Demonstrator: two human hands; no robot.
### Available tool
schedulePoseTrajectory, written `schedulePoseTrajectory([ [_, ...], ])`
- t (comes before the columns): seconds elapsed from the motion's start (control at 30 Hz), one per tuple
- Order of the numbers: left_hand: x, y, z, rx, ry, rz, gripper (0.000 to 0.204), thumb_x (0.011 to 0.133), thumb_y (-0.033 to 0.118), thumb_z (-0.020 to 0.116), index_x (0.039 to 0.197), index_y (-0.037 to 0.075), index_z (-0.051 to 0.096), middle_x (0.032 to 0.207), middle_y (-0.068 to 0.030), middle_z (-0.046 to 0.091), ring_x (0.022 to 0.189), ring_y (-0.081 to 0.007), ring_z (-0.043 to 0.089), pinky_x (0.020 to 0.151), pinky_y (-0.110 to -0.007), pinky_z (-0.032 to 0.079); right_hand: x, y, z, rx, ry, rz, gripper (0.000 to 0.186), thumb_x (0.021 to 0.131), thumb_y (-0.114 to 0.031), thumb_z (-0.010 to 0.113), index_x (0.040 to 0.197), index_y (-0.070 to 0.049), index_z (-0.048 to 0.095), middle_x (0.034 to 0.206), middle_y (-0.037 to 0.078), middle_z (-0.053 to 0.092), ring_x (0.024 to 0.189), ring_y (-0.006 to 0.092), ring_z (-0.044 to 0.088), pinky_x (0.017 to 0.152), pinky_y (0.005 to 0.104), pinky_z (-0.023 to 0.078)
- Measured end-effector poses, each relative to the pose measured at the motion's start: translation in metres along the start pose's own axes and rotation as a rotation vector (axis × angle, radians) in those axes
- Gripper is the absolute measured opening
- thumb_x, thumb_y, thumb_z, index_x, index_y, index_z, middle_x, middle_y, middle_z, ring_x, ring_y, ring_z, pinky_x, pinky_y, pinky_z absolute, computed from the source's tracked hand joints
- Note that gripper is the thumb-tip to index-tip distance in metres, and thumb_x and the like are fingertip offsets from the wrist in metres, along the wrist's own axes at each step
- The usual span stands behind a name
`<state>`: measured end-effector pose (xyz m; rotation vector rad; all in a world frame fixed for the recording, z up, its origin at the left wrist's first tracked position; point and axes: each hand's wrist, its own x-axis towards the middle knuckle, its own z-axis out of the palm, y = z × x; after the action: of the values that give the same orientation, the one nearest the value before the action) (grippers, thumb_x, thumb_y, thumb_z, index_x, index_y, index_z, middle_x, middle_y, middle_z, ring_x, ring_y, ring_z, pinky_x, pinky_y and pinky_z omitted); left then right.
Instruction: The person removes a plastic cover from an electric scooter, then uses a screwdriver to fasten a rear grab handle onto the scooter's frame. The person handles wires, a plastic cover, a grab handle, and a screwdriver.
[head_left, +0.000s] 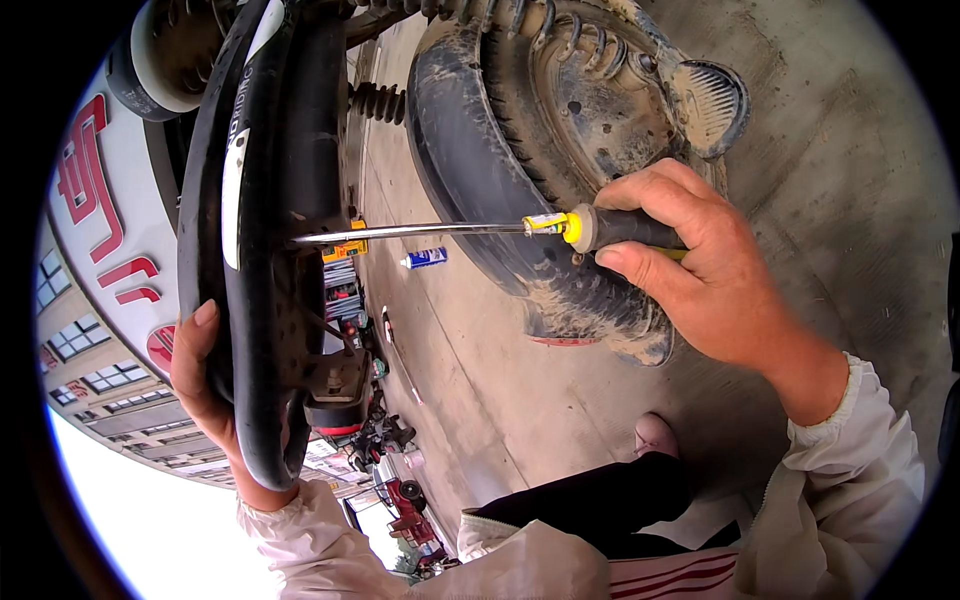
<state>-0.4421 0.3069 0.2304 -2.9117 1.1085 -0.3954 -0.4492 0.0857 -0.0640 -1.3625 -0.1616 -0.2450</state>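
My right hand is closed round the black handle of a screwdriver, which has a yellow collar and a long metal shaft. The shaft runs level to the left, and its tip meets the underside of a long black curved vehicle part with a white stripe. What the tip touches there is hidden. My left hand grips that part's outer edge near its lower end, its thumb showing and most fingers out of sight. Right of the part, beneath the shaft, is a muddy wheel with a black mudguard.
Coil springs and a dirt-covered ribbed piece adjoin the wheel. On the concrete floor lies a blue-and-white tube, near a yellow box. Further off are a red vehicle and a white sign with red lettering.
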Motion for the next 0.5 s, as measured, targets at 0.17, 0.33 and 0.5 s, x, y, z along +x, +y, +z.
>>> schedulePoseTrajectory([
  [0.17, -0.003, -0.007, -0.004, 0.111, 0.004, 0.029, 0.067, 0.092, 0.035, 0.069, 0.143, 0.005, 0.039, 0.138, -0.0123, 0.048, 0.124, -0.0256, 0.054, 0.105, -0.036, 0.046, 0.003, -0.008, -0.015, 0.107, -0.231, 0.092, 0.029, 0.089, -0.012, 0.069, 0.112, 0.003, 0.063, 0.1, 0.008, 0.062, 0.094, 0.0169, 0.059, 0.085, 0.0304, 0.046],
  [0.33, -0.003, 0.003, -0.002, 0.104, 0.03, 0.023, 0.066, 0.093, 0.038, 0.067, 0.144, 0.006, 0.039, 0.142, -0.0113, 0.046, 0.128, -0.0264, 0.052, 0.108, -0.038, 0.045, 0.009, -0.01, -0.02, 0.212, -0.31, 0.089, 0.026, 0.09, -0.017, 0.069, 0.107, 0.002, 0.063, 0.092, 0.005, 0.061, 0.087, 0.0132, 0.056, 0.081, 0.0287, 0.046],
  [0.5, 0.001, 0.004, 0.002, 0.141, 0.049, 0.064, 0.063, 0.094, 0.036, 0.067, 0.143, 0.007, 0.039, 0.142, -0.0103, 0.046, 0.127, -0.0255, 0.052, 0.107, -0.039, 0.046, 0.012, -0.008, -0.012, 0.162, -0.272, -0.014, 0.027, 0.089, -0.02, 0.07, 0.103, 0.001, 0.061, 0.09, 0.004, 0.059, 0.083, 0.0113, 0.053, 0.076, 0.0276, 0.045],
])
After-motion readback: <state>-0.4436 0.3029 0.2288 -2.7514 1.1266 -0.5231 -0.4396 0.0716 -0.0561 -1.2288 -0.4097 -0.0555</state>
